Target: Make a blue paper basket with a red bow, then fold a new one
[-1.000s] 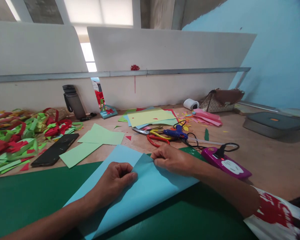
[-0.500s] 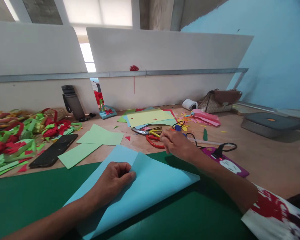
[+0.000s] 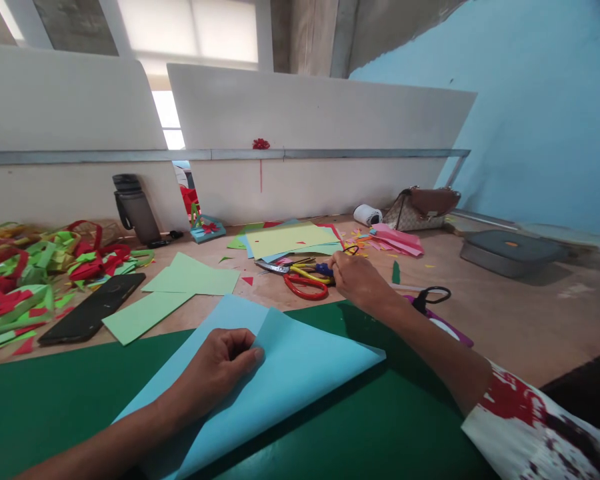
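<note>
A light blue paper sheet [image 3: 300, 373] lies folded over on a dark green mat [image 3: 390, 427] in front of me. My left hand [image 3: 220, 363] pinches the folded flap near the sheet's middle and presses it down. My right hand [image 3: 357, 280] is stretched past the sheet's far edge, with its fingers curled over a blue glue gun [image 3: 324, 269]; only the gun's tip shows. Red-handled scissors [image 3: 305, 287] and a yellow-handled pair [image 3: 307, 273] lie just left of that hand.
A black phone [image 3: 93, 310], light green sheets [image 3: 193, 277] and a heap of red and green paper strips [image 3: 25, 273] lie at the left. A grey bottle [image 3: 133, 207], stacked coloured paper [image 3: 290, 240], a handbag [image 3: 420, 207], a grey container [image 3: 510, 250] and a purple device [image 3: 447, 323] stand farther off.
My right hand has let go of the blue sheet's edge and reached forward onto the glue gun. The left hand stays on the fold. The view has drifted slightly.
</note>
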Demonstrator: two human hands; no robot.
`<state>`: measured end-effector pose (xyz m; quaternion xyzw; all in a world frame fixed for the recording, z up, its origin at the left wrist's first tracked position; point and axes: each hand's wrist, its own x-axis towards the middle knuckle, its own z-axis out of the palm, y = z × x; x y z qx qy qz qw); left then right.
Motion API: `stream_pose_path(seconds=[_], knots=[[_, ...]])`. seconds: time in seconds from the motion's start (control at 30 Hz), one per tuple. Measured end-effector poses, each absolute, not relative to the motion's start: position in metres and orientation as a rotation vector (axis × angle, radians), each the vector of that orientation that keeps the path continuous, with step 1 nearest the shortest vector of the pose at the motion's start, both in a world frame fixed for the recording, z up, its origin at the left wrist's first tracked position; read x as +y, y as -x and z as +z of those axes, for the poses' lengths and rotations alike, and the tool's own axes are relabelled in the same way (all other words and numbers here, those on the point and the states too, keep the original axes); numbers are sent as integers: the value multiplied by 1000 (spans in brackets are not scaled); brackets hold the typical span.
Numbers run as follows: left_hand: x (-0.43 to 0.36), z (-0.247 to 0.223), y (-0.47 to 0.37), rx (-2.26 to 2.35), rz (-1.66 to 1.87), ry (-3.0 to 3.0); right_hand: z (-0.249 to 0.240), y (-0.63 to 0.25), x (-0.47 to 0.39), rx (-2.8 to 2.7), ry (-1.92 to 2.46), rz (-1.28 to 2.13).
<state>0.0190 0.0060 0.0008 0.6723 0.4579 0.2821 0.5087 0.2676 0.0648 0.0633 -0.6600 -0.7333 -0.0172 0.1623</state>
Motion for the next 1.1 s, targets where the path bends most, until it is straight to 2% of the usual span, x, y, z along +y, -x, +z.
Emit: stream_pose_path(seconds=[0.27, 0.5, 0.63, 0.73, 0.83, 0.9, 0.97, 1.1], knots=[[8, 4, -18, 1159, 720, -1524, 65, -265, 56, -2123, 1688, 225], [19, 14, -14, 1346, 615, -1641, 43, -273, 32, -2221, 1335, 776], [27, 13, -11, 1432, 498, -1886, 40, -280, 12, -2219, 1540, 721], [31, 13, -11, 1484, 441, -2010, 29, -281, 3, -2293, 1603, 427], [34, 12, -14, 1515, 380, -2096, 14, -281, -3, -2428, 1254, -127], [35, 11, -15, 1537, 347, -2135, 8, -280, -8, -2507, 978, -302], [35, 9, -15, 1558, 333, -2156, 7, -279, -12, -2603, 799, -265], [31, 3, -10, 1573, 335, -2176, 7, -276, -17, -2704, 703, -46]])
